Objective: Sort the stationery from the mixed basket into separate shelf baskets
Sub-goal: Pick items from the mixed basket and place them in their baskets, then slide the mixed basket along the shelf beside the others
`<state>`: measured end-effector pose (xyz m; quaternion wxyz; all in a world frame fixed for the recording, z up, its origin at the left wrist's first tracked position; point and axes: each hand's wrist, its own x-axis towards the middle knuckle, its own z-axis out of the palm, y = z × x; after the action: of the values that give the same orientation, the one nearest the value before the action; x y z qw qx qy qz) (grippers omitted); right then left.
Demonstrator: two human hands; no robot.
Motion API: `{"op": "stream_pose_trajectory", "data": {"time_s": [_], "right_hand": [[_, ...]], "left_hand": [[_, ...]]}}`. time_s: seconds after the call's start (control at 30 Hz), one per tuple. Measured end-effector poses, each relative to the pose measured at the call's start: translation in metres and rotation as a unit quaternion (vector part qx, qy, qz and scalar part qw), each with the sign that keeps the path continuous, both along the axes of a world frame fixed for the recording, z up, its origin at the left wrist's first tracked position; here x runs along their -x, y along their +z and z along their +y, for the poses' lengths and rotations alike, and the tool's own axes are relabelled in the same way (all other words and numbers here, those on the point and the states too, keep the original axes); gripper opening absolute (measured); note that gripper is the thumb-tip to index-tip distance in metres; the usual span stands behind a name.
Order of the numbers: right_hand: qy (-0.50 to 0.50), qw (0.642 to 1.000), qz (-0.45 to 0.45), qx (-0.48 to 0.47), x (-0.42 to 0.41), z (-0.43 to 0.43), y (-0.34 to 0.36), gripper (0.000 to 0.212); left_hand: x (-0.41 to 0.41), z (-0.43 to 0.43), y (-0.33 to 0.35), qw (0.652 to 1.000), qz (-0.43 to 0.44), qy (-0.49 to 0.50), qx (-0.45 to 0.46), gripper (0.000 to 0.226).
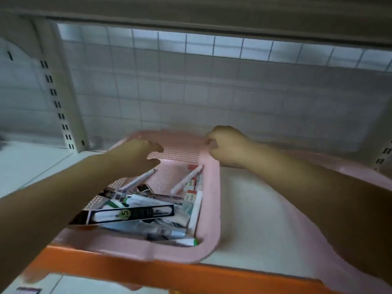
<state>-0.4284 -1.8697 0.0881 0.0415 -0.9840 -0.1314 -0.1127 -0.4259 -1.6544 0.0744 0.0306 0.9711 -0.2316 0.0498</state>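
Pink perforated plastic basket (209, 209) of mixed stationery (135, 215) is sitting on white shelf (254, 209). Right hand (228, 145) is gripping far rim, fingers curled. Left hand (137, 154) is reaching over far-left side, finger state unreadable (blur). Likely positioning basket; next move needs one item picked out.

Dim, motion-blurred view; daylight glows behind the wire grid (212, 45).

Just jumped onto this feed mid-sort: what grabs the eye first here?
A pink basket of mixed stationery sits on the white shelf, behind the orange front edge. Both hands reach its far end: the right hand curls on the right rim corner, the left hand is over the left rim, grip unclear. A black-and-white pack lies on top.
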Motion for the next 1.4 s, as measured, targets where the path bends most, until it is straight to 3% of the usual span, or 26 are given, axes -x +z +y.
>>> {"op": "stream_pose_trajectory", "data": {"time_s": [0.2,0.5,0.67,0.73,0.77,0.83,0.9,0.97,1.03,1.1,1.17,1.23,1.3,1.4], "right_hand": [[0.036,0.993,0.085,0.079,-0.01,0.064,-0.027,0.032],[-0.011,0.976,0.206,0.062,-0.006,0.077,-0.062,0.03],[-0.005,0.981,0.159,0.11,-0.01,0.077,-0.07,0.011],[0.01,0.995,0.089,0.049,-0.01,0.079,-0.067,0.013],[0.008,0.998,0.05,-0.03,-0.01,0.082,-0.064,0.016],[-0.024,0.963,0.015,-0.268,-0.006,0.092,-0.053,0.021],[-0.039,0.879,0.047,-0.474,-0.002,0.102,-0.044,0.019],[-0.035,0.837,0.088,-0.539,0.001,0.112,-0.04,0.015],[-0.018,0.824,0.106,-0.556,-0.001,0.123,-0.038,0.015],[-0.018,0.834,0.071,-0.547,-0.008,0.13,-0.038,0.016],[-0.059,0.894,-0.039,-0.442,-0.022,0.132,-0.043,0.017],[-0.115,0.938,-0.095,-0.312,-0.037,0.131,-0.051,0.023],[-0.139,0.942,-0.014,-0.305,-0.048,0.131,-0.057,0.022],[-0.123,0.913,0.174,-0.349,-0.049,0.144,-0.063,0.023]], "left_hand": [[0.001,0.058,-0.018,0.998,0.064,0.0,-0.012,0.042],[-0.026,0.059,-0.042,0.995,0.075,-0.023,-0.059,0.036],[-0.046,0.048,-0.058,0.995,0.078,-0.033,-0.047,0.032],[-0.051,0.048,-0.06,0.997,0.075,-0.033,0.015,0.027],[-0.052,0.048,-0.058,0.994,0.082,-0.03,0.068,0.031],[-0.052,0.049,-0.054,0.969,0.132,-0.039,0.205,0.04],[-0.049,0.05,-0.048,0.912,0.222,-0.064,0.34,0.043],[-0.045,0.053,-0.044,0.862,0.281,-0.086,0.414,0.04],[-0.042,0.056,-0.042,0.832,0.314,-0.092,0.448,0.024],[-0.039,0.056,-0.041,0.818,0.312,-0.07,0.478,0.006],[-0.042,0.056,-0.041,0.814,0.243,-0.012,0.528,0.01],[-0.048,0.058,-0.043,0.777,0.185,0.03,0.601,0.01],[-0.052,0.061,-0.043,0.735,0.185,0.034,0.651,0.015],[-0.052,0.061,-0.043,0.683,0.221,0.013,0.696,0.019]]}}
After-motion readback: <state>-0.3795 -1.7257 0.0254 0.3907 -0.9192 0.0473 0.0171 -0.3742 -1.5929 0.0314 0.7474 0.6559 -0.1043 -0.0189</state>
